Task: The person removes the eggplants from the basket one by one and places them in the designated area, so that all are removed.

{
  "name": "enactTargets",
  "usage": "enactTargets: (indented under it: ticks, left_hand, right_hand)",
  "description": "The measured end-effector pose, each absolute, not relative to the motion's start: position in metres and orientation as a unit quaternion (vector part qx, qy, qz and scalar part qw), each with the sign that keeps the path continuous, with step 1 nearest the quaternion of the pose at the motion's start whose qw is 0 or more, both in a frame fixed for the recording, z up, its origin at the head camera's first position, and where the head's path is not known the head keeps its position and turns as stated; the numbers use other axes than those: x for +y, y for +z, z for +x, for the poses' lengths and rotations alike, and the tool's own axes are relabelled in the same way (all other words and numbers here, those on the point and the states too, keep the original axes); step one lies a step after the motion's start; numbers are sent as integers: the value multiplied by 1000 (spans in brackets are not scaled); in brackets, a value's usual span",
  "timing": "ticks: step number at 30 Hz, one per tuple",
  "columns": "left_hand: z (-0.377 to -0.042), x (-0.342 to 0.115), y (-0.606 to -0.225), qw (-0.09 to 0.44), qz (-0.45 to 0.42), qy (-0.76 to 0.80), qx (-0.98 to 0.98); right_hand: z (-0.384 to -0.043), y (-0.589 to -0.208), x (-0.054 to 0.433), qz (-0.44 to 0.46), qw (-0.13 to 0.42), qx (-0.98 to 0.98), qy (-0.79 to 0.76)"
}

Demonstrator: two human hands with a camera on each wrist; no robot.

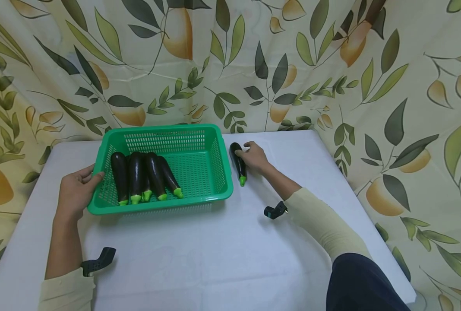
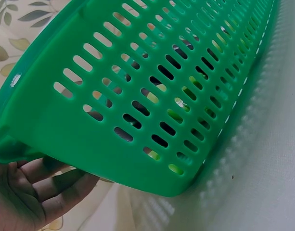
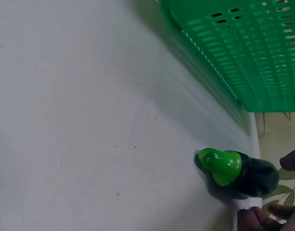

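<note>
So there's a glossy dark purple eggplant with a bright green cap (image 1: pixel 240 166) lying on the white-covered bench (image 1: pixel 215 250), with the right hand's (image 1: pixel 257 158) thumb and fingers around it, though I can't tell if they're actually gripping. Just left of it sits a rectangular green plastic basket (image 1: pixel 195 170) holding several similar eggplants (image 1: pixel 136 175), and the left hand (image 1: pixel 75 190) grips its left rim.
</note>
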State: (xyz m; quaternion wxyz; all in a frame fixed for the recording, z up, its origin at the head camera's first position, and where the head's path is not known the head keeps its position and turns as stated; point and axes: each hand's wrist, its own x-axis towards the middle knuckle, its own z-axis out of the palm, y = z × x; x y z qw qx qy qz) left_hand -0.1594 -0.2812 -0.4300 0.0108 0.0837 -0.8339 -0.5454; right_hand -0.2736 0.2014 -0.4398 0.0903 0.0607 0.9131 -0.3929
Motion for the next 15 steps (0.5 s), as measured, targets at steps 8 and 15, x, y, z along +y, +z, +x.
enactTargets:
  ticks: [8,15]
  left_hand:
    - [-160,-280,-429,7,90,-543,-835]
    - [-160,-281,-430,5,95,-535,-839]
  right_hand:
    - [-276,-428,201,39,17,911,-409]
    - [-276,-407,192,-3,-54,885,-463]
